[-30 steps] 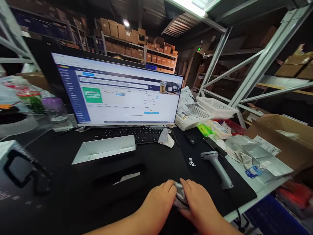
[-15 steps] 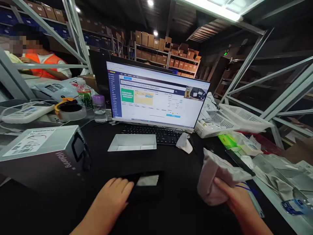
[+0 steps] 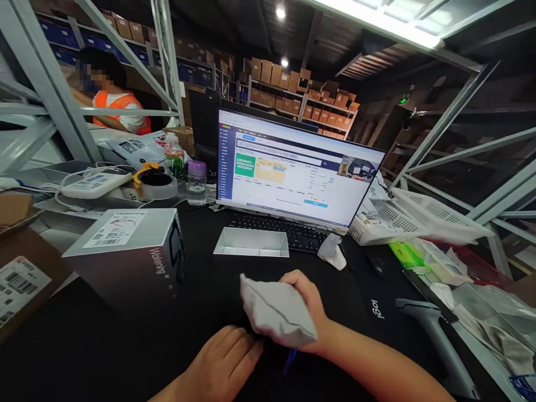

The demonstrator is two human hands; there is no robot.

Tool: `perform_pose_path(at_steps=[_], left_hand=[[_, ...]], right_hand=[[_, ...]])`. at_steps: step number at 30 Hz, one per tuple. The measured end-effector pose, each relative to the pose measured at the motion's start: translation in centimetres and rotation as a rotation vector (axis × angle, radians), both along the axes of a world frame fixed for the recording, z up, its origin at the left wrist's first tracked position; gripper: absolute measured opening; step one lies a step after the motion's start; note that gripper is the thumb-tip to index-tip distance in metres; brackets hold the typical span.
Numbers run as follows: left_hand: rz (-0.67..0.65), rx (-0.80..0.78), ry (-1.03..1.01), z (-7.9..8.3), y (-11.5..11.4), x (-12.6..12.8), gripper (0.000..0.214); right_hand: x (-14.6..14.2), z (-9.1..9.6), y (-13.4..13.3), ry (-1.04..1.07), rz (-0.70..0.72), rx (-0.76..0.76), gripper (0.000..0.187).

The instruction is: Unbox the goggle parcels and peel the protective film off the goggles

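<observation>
"Wakening" reads in pale letters down the side of the large box (image 3: 121,279); the white label (image 3: 113,230) on its top bears a barcode and print too small to read. "logi" stands in white on the black mat (image 3: 368,293). The carton label (image 3: 19,290) at the left edge shows barcodes, its lettering illegible. A plastic bag (image 3: 132,146) carries square codes. The monitor's (image 3: 288,187) small text is mostly blurred.

Head camera faces forward over desk (image 3: 109,357), seemingly tilted.
</observation>
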State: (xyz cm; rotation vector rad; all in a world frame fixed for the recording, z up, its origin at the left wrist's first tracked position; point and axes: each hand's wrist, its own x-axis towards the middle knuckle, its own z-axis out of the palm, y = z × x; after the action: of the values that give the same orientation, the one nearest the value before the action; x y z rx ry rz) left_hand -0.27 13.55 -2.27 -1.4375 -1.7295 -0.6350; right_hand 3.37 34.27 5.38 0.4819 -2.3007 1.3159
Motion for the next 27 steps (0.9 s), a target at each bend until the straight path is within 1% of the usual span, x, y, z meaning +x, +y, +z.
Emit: perform_pose_path(at_steps=[1,3,4,5,6,7,9,11,13,15,17,18,20,22,24,26,27], left_hand=[[0.007,0.009,-0.004,0.3,-0.1,-0.1,0.027],[0.033,0.011,-0.017,1.2,-0.2,-0.3,0.025],[0.053,0.009,-0.021,1.6,-0.2,-0.3,0.026],[0.075,0.010,-0.023,1.9,-0.2,-0.4,0.027],[0.096,0.017,-0.022,2.1,-0.2,-0.3,0.028],[0.119,0.038,-0.019,2.2,-0.2,-0.3,0.028],[0.153,0.076,-0.020,2.1,-0.1,-0.2,0.028],[0.155,0.093,-0.021,2.0,-0.1,-0.2,0.028],[0.142,0.080,-0.017,2.0,-0.2,-0.1,0.029],[0.144,0.056,-0.017,2.2,-0.4,0.0,0.031],[0.162,0.037,-0.040,2.5,-0.5,0.0,0.033],[0.171,0.026,-0.057,2.6,-0.6,0.0,0.034],[0.206,0.005,-0.074,2.7,-0.7,0.1,0.039],[0.291,-0.006,-0.051,2.5,-0.9,0.1,0.046],[0.392,-0.031,-0.006,2.0,-1.1,0.2,0.051],[0.461,-0.085,0.025,1.3,-1.4,0.2,0.050],[0.475,-0.113,0.037,1.0,-1.5,0.2,0.048]], right_hand=[[-0.7,0.3,-0.2,-0.039,0.009,0.177,0.037],[-2.0,1.4,-0.7,-0.178,-0.011,0.612,0.029],[-2.4,2.0,-1.1,-0.256,-0.043,0.827,0.029],[-2.7,2.7,-1.5,-0.322,-0.082,1.004,0.031],[-2.9,3.3,-2.0,-0.372,-0.115,1.130,0.033],[-3.0,3.7,-2.5,-0.403,-0.134,1.206,0.036],[-3.0,4.3,-3.3,-0.417,-0.130,1.263,0.038],[-2.9,4.5,-3.3,-0.387,-0.059,1.266,0.037],[-2.8,4.8,-2.4,-0.371,0.085,1.222,0.030],[-2.5,5.1,-1.0,-0.397,0.217,1.139,0.024],[-2.3,5.4,0.0,-0.462,0.283,1.087,0.021],[-2.2,5.5,0.1,-0.489,0.286,1.086,0.018],[-2.2,5.2,-0.6,-0.526,0.227,1.133,0.018],[-2.3,4.4,-2.3,-0.564,0.105,1.207,0.029],[-2.5,3.4,-4.1,-0.610,0.001,1.254,0.046],[-2.5,2.7,-4.9,-0.623,-0.033,1.262,0.055],[-2.4,2.6,-4.6,-0.607,-0.034,1.216,0.057]])
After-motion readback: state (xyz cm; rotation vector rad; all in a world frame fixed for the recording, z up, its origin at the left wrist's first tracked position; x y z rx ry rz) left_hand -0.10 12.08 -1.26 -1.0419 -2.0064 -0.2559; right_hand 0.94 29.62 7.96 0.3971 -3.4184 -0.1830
